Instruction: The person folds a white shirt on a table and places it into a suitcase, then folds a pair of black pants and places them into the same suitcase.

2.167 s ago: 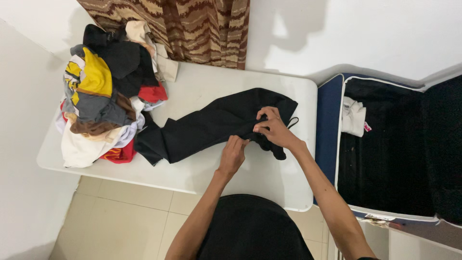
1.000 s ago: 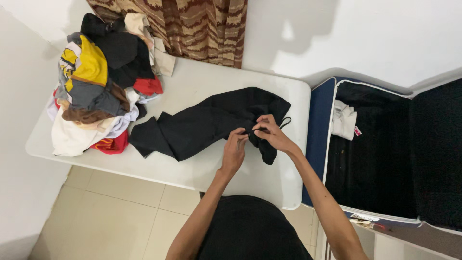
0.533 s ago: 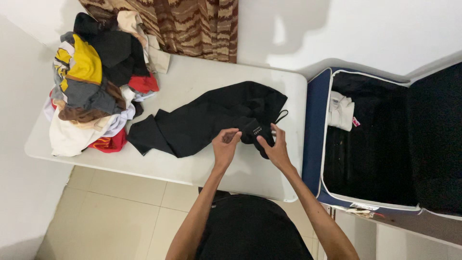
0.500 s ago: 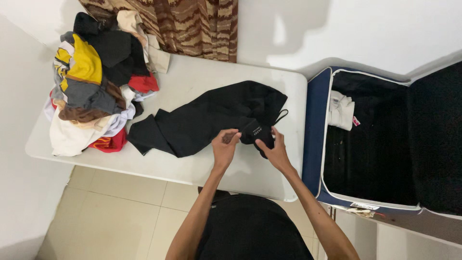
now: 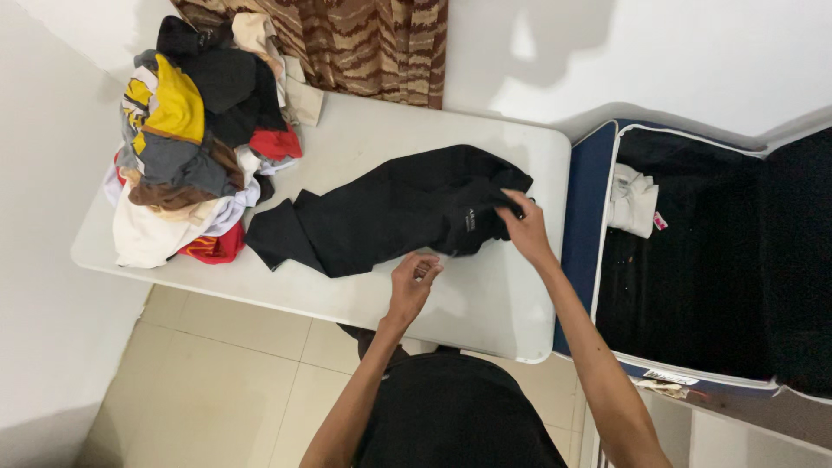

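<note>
Gripping the black trousers (image 5: pixel 390 217) on the white table (image 5: pixel 485 295), your right hand (image 5: pixel 524 227) has shifted to their far edge, while your left hand (image 5: pixel 412 282), loosely curled, has let go.

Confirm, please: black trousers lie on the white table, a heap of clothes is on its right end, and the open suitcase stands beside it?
Not quite. The head view shows the heap of clothes on the left end of the white table, not the right. The black trousers and open suitcase are as you say.
</note>
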